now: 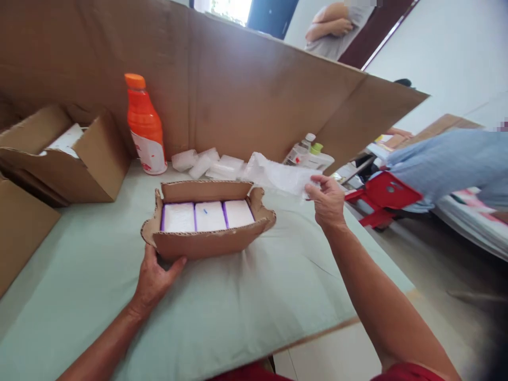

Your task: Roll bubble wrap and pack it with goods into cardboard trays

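The left hand (153, 280) rests against the near wall of a small open cardboard tray (206, 241), thumb pressed to the front face and fingers tucked under the near left corner; its grip is closed on the tray's edge. The tray sits on the pale green cloth covering the counter (99, 296), about mid-counter, directly in front of the person. Inside it lie three white wrapped packs (209, 216) side by side, edged in purple, filling the floor of the tray.

The right hand (328, 201) is raised to the right of the tray, just past its far right corner. Its grip pinches one end of a clear plastic bag (278, 174) between thumb and fingertips; the bag stretches leftward from the hand above the counter.

Behind the tray, several more wrapped white packs (206, 163) lie loose against a tall cardboard screen (246, 90) that stands along the far edge of the counter. An orange bottle (145, 127) with an orange cap stands upright to their left. Left of it sits a larger open carton (79, 159) with white contents. Small bottles (307, 151) stand near the screen's right end. Beyond the screen another person (337, 29) is partly visible, and a red stool (383, 196) stands on the floor to the right.
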Motion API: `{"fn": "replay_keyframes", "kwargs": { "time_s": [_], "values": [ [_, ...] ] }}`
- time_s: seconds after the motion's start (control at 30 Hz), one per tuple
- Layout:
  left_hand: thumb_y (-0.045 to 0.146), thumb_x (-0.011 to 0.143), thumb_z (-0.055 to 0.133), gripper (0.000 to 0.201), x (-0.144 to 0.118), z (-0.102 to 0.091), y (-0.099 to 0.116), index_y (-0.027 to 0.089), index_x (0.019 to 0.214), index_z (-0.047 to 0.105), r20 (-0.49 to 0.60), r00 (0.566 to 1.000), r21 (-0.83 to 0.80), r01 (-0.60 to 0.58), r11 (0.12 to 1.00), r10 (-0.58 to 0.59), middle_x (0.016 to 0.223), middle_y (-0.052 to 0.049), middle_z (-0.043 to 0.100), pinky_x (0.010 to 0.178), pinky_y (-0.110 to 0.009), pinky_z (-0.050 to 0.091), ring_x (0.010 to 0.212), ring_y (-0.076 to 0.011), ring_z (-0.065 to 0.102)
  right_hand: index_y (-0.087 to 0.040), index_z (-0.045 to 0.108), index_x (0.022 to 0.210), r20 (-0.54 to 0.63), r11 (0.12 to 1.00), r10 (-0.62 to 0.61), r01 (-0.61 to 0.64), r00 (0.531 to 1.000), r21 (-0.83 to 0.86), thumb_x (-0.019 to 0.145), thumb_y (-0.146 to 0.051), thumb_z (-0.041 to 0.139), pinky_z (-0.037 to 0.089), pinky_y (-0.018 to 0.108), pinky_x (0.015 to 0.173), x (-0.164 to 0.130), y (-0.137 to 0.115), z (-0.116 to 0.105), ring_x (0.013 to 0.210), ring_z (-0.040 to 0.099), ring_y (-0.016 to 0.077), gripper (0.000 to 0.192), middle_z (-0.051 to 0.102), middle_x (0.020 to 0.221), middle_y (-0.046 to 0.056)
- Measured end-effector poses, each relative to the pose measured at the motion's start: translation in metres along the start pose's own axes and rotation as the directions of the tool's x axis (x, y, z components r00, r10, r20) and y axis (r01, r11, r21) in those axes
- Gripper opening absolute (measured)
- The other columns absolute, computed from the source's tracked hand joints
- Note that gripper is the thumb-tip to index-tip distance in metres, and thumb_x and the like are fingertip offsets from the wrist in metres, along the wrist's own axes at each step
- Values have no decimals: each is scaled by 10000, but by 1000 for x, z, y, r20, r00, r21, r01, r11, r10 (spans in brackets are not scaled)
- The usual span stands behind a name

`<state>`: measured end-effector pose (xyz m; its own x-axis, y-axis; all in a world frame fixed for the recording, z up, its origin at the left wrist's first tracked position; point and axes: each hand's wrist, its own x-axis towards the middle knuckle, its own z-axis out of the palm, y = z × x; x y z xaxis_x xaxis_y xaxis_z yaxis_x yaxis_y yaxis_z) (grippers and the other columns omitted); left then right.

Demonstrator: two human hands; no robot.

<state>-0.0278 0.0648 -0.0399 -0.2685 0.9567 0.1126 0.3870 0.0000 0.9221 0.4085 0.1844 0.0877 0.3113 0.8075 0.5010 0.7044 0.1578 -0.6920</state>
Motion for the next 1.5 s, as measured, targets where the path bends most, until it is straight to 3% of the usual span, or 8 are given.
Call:
{"fn": "replay_keyframes", "kwargs": {
  "time_s": [0.13,0.3,0.6,0.8,0.93,1.1,1.27,1.5],
  "values": [
    [522,620,819,727,1,-1,-2,209,1186,486,10,1000,-82,-4,997,5,1084,-72,596,944,-458,520,1045,-285,623,-180,687,907,114,980,172,-158,978,-119,716,-454,742,523,344,598,-55,37,-47,677,608,194,339,667,787,72],
    [383,664,815,690,-4,-11,10,245,1239,460,49,998,-245,-19,969,32,1195,-66,562,989,-388,516,1132,-231,598,-225,722,978,115,984,121,-104,986,-144,773,-398,704,536,446,873,-94,26,-63,1088,641,296,268,665,1248,162],
    [356,566,815,633,2,-21,34,236,1094,488,60,997,-190,54,980,-43,1046,-28,574,856,-350,566,983,-208,617,-209,536,1366,607,966,-38,-127,794,227,804,-370,667,551,437,891,-158,-66,42,1142,640,285,600,648,1327,131],
    [358,597,793,611,39,1,44,237,1114,490,-19,1000,-155,-10,988,7,1113,-53,595,838,-347,571,1094,-245,609,-203,556,1327,545,933,41,-227,838,278,767,-281,614,555,410,852,-138,-83,95,1077,636,272,568,694,1214,88],
    [368,658,773,777,50,1,38,238,1346,437,50,999,-204,-4,979,15,1266,-107,597,1007,-461,529,1202,-283,601,-220,555,1365,460,961,-41,-90,887,261,798,-313,613,521,467,971,-128,-68,75,1219,593,289,577,638,1355,110],
    [385,754,750,884,-4,-22,10,242,1520,334,76,994,-134,84,987,-75,1374,-165,573,1127,-586,417,1260,-317,594,-232,586,1327,122,996,-82,84,989,-14,874,-500,620,451,535,1052,-125,-27,7,1257,571,320,527,617,1379,130],
    [370,854,670,727,-80,-8,12,235,1511,389,154,988,-82,34,996,-21,1339,-160,634,1100,-550,471,1234,-298,628,-108,432,1475,254,919,76,31,964,-393,746,-605,742,415,585,1021,-123,-7,31,1282,528,444,936,510,1476,270],
    [358,859,639,406,-100,-16,38,273,1253,681,474,871,-44,-123,991,129,1208,-100,736,918,-422,609,1047,-265,730,-122,640,1267,353,816,124,107,927,-568,859,-134,480,450,483,912,-120,-17,24,993,690,350,438,760,1062,192]
  ]
}}
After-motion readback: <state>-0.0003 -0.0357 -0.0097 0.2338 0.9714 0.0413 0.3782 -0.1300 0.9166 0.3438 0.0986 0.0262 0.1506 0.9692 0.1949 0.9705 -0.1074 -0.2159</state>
